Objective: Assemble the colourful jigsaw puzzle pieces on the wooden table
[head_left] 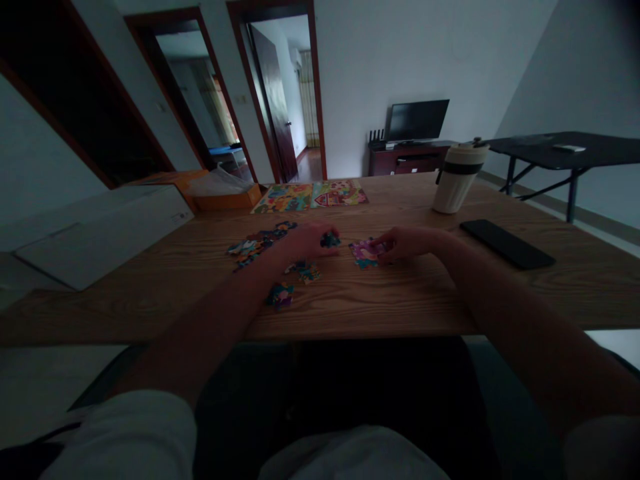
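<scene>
Nearest the lens sit two white cloth sleeves, the left sleeve (120, 437) and the right sleeve (600, 447). From them, bare forearms run out over the edge of a light-brown wood-grain tabletop (380, 300). The left hand (305, 243) reaches forward, its fingers (320, 239) curled and nearly closed against a small dark blue jigsaw piece (330, 240); they touch it, but I cannot tell from here whether they grip it. The right hand (407, 243) lies with its fingers (385, 243) bent down and part closed on a pink jigsaw piece (367, 252), and I cannot tell whether that is a hold either.

I judge the step in hand to be picking over loose pieces, and the next move calls for a sure pinch before any lift. I count two hands and five lots of pieces: those two, a scattered multicoloured heap (255, 245) left of the left hand, a small clump (303, 271) and a second small clump (280, 295) nearer me. Piece counts within the heap and clumps are too small to read.

Farther out lie two colourful printed picture sheets (310, 197), one orange cardboard box (225, 200), one cream-and-black tumbler (457, 179) and one black phone (507, 243).
</scene>
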`<state>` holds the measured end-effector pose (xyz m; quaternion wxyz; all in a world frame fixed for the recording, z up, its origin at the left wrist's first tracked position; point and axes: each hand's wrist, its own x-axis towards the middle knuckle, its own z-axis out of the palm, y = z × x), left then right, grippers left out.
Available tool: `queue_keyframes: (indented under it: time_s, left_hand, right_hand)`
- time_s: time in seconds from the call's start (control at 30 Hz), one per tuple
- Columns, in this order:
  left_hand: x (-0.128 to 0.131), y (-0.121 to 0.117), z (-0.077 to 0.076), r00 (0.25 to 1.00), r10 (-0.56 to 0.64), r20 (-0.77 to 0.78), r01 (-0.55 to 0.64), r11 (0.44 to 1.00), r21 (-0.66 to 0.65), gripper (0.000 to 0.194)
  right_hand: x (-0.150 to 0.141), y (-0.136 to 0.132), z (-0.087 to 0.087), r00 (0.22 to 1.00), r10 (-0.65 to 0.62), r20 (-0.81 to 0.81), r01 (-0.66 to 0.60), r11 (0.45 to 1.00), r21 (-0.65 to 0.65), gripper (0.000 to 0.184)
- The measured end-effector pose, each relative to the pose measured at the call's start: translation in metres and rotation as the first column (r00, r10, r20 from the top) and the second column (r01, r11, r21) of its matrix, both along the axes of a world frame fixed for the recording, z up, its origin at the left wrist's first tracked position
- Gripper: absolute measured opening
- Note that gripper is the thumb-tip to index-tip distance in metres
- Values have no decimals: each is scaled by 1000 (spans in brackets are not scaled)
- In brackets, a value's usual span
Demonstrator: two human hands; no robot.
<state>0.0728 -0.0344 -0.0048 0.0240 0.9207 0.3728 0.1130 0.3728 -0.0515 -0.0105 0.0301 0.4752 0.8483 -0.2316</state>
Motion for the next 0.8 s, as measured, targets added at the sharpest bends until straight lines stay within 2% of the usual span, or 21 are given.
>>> queue_keyframes:
  time_s: [0.1, 0.17, 0.27, 0.43, 0.6, 0.8]
  left_hand:
    - [21, -2, -2, 989, -74, -125, 68, 997, -48, 38]
    - [29, -1, -5, 983, -119, -138, 113, 992, -51, 39]
    - [31, 3, -13, 985, -151, -81, 147, 987, -57, 37]
    - [21, 3, -27, 976, -215, 29, 217, 972, -92, 31]
    - [20, -4, -21, 982, -190, -20, 188, 979, -84, 32]
    - [23, -7, -18, 974, -214, -72, 210, 975, -69, 28]
  right_hand:
    - [-2, 1, -1, 1000, -16, 7, 16, 1000, 19, 75]
    - [-2, 2, -3, 1000, -21, 3, 21, 999, 25, 75]
    - [0, 5, -6, 1000, -14, -12, 14, 999, 42, 73]
    - [0, 6, -7, 1000, -22, -23, 22, 999, 27, 75]
    - [0, 2, -3, 999, -35, -12, 35, 999, 32, 76]
    - [1, 2, -3, 1000, -29, -1, 29, 999, 31, 75]
